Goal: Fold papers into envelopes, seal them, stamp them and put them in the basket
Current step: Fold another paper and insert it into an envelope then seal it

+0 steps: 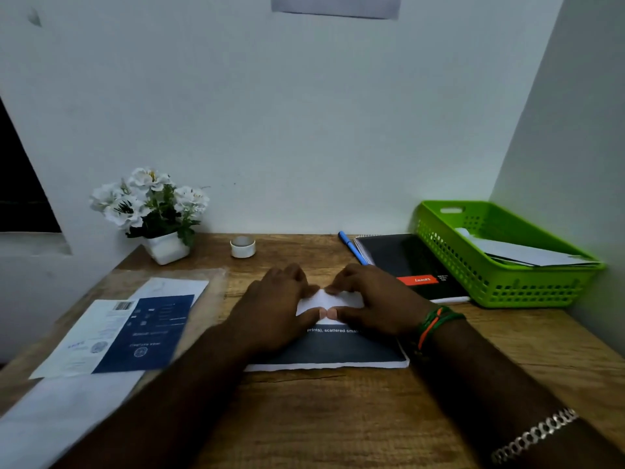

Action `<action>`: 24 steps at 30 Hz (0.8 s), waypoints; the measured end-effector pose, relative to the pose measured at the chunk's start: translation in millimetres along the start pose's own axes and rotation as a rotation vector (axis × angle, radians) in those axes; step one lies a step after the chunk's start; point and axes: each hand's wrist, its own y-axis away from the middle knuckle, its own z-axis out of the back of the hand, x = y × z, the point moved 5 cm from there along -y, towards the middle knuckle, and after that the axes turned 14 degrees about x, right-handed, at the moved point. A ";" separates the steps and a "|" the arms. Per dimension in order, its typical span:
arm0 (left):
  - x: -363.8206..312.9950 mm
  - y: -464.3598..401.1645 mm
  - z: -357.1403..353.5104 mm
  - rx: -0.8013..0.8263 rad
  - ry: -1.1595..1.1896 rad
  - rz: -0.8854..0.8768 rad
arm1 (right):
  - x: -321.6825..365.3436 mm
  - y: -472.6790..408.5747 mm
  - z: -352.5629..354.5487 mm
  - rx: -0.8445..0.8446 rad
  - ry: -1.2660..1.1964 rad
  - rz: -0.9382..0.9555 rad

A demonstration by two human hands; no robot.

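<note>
Left hand (280, 304) and right hand (375, 299) press the folded white-and-dark printed paper (333, 350) onto the wooden tabletop (338, 418). Each grip pinches the fold, thumbs touching. The green plastic basket (500, 286) holds white envelopes (527, 253).

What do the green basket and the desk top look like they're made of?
The green basket looks like moulded plastic: an even bright colour, a slight sheen, and regular cut-out holes in its walls. The desk top looks like wood or a wood-grain laminate, matt brown with streaky grain lines; the picture can't settle which.
</note>
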 end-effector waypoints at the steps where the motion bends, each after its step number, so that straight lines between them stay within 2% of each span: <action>1: 1.9 0.3 -0.6 0.012 -0.016 0.018 | 0.8 -0.3 -0.6 0.012 0.027 -0.008; 5: 19.0 8.5 8.1 0.014 0.036 0.152 | 4.2 2.0 -1.9 0.042 0.075 -0.046; 9: 24.1 15.0 14.8 -0.025 -0.084 0.295 | 8.0 3.1 -1.9 0.064 0.077 -0.063; 11: 14.0 13.6 12.4 -0.046 -0.054 0.251 | 9.0 2.9 -1.9 0.068 0.079 -0.069; 13: -2.8 9.6 4.6 0.019 -0.017 0.144 | 11.3 2.8 -1.2 0.077 0.083 -0.080; 15: -15.6 4.1 -1.4 0.095 -0.090 0.096 | 13.1 2.8 0.2 0.082 0.095 -0.091; 24: -3.7 9.4 2.4 0.193 -0.160 0.209 | 20.8 9.5 9.7 0.078 0.293 -0.191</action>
